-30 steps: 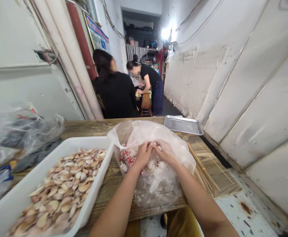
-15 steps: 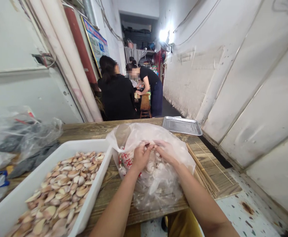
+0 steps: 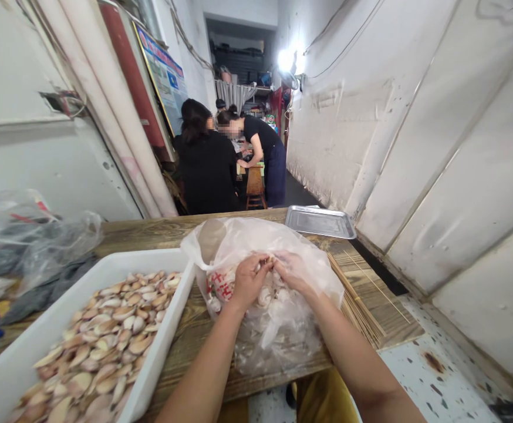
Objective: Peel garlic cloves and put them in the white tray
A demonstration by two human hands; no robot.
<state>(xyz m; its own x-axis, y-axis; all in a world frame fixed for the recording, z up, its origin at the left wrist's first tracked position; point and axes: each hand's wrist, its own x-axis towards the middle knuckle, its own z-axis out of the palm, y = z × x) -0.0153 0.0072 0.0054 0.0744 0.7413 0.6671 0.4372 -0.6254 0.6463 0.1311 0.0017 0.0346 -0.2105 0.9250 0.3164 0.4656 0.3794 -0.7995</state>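
Over an open translucent plastic bag, my left hand and my right hand meet with their fingertips together. Pinched between them is a small pale garlic clove, mostly covered by the fingers. Beneath the hands, whitish garlic and papery skins fill the bag, and red printing shows through at its left side. A white plastic tub of loose garlic cloves stands on the left, beside the bag.
A bundle of thin wooden sticks lies right of the bag on the wooden table. Behind it is a metal tray. Crumpled plastic bags lie at the far left. Two people in black are beyond the table, near a wooden stool.
The view has shifted slightly, so most things sit a little further left. Both hands stay together over the bag, with small finger movements at the tips.
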